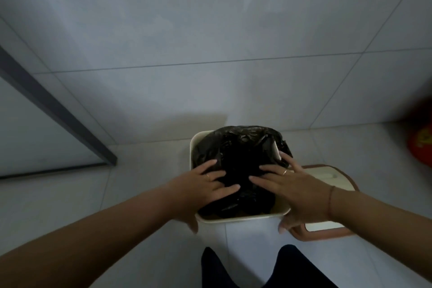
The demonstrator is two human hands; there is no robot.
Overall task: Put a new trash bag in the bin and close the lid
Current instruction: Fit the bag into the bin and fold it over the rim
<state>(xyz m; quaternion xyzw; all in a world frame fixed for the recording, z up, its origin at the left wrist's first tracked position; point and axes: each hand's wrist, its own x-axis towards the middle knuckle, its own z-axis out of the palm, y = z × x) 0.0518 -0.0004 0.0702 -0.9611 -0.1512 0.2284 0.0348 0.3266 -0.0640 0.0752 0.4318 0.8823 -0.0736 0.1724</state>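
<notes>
A cream bin (233, 218) stands on the pale tiled floor just in front of me. A black trash bag (240, 147) puffs up out of its mouth and covers the far rim. My left hand (203, 190) lies flat on the bag's left side, fingers spread, thumb down over the near rim. My right hand (292, 190) rests flat on the bag's right side, thumb hanging past the bin's near right corner. Neither hand grips anything. The lid (327, 229), cream with a brown edge, lies on the floor to the right of the bin, partly hidden by my right wrist.
A tiled wall rises right behind the bin. A dark door frame (58, 112) runs down the left to the floor. A red object (420, 145) sits at the right edge. My dark-clothed legs (257, 269) are at the bottom, close to the bin.
</notes>
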